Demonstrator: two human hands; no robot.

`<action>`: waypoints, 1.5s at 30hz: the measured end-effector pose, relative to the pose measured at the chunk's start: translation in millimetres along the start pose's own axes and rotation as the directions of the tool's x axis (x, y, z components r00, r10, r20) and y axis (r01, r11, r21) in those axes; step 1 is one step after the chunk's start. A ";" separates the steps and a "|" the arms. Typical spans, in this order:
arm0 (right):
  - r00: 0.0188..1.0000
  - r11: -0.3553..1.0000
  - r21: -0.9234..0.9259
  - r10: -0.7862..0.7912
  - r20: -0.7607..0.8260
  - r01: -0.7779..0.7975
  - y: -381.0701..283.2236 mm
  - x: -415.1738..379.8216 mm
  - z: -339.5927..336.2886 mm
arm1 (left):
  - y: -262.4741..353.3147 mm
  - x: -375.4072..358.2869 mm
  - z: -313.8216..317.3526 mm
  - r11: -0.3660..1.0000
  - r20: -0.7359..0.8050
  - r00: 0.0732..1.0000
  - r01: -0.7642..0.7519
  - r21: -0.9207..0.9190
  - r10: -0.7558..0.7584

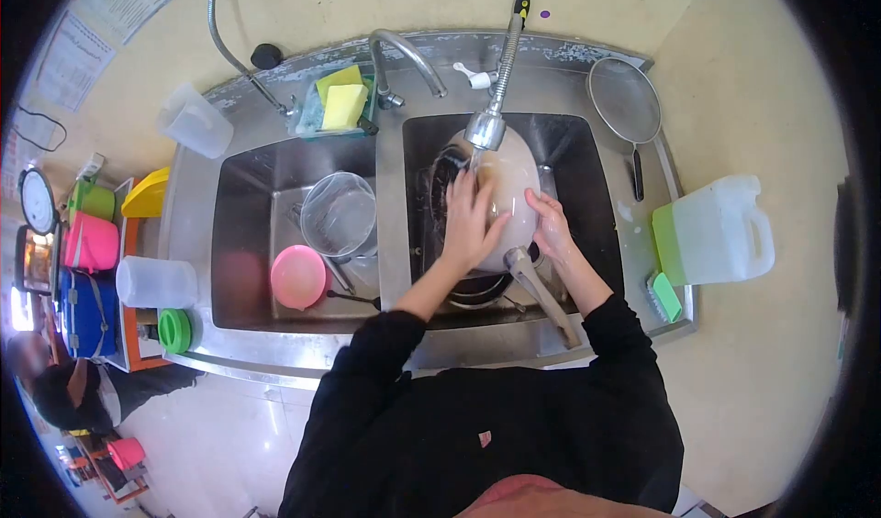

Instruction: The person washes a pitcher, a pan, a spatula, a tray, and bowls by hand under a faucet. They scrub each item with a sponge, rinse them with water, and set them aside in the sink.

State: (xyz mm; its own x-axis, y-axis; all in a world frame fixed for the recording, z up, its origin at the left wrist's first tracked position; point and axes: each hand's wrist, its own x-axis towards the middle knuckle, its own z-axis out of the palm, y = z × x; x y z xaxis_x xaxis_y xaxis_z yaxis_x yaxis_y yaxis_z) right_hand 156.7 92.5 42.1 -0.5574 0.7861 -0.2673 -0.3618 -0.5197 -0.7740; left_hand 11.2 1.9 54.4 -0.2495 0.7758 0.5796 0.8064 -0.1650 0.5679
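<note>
Cream-coloured on its outer face, a pan (pixel 516 165) leans tilted in the right basin (pixel 595 243), directly beneath the spray tap (pixel 485 131), from which water appears to fall near my fingers. My left hand (pixel 470 220) lies spread and flat on that face, palm down, fingers pointing away from me; my right hand (pixel 552 229) grips the pan's right edge, though the tips curling behind it cannot be made out. The step in hand, as I judge it, is rinsing and rubbing the outside, where a yellowish-brown patch shows beside my left fingers. The next move would call for a firm right grip, with my left palm passing over the patch and the pan turned so that water reaches the rest. Orientation: the handle (pixel 543 300) points toward me and to my right, its end over the front ledge of the sink; the long axis thus runs slantwise, from the far left of the basin to the near right. Dark cookware (pixel 477 290) shows below the pan; a sponge (pixel 344 107) rests behind the left basin (pixel 248 208), out of use
</note>
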 end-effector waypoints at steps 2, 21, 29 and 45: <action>0.999 0.999 -0.045 0.031 0.033 -0.030 -2.8 -3.8 1.5 | -2.8 29.6 -3.7 0.984 0.088 0.981 -0.175 0.044 0.170; 0.965 0.952 -0.260 0.209 0.159 -0.163 -1.9 20.7 21.3 | -93.0 79.9 14.0 0.983 0.407 0.898 0.182 0.000 -0.166; 0.950 0.941 -0.293 0.236 0.204 -0.171 8.7 20.4 26.0 | -103.6 77.7 3.1 0.987 0.437 0.898 0.021 -0.158 0.051; 0.939 0.917 -0.366 0.252 0.233 -0.155 11.8 20.6 34.6 | -115.9 68.7 -2.1 0.958 0.391 0.919 0.075 -0.278 0.042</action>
State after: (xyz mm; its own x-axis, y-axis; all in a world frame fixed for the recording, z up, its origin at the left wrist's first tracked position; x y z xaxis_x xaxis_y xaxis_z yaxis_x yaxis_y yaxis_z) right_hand 115.1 90.9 47.3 -0.7889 0.5292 -0.3122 0.0284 -0.4762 -0.8789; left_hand -100.4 73.1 29.6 0.0142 0.9444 0.3284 0.6043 -0.2697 0.7497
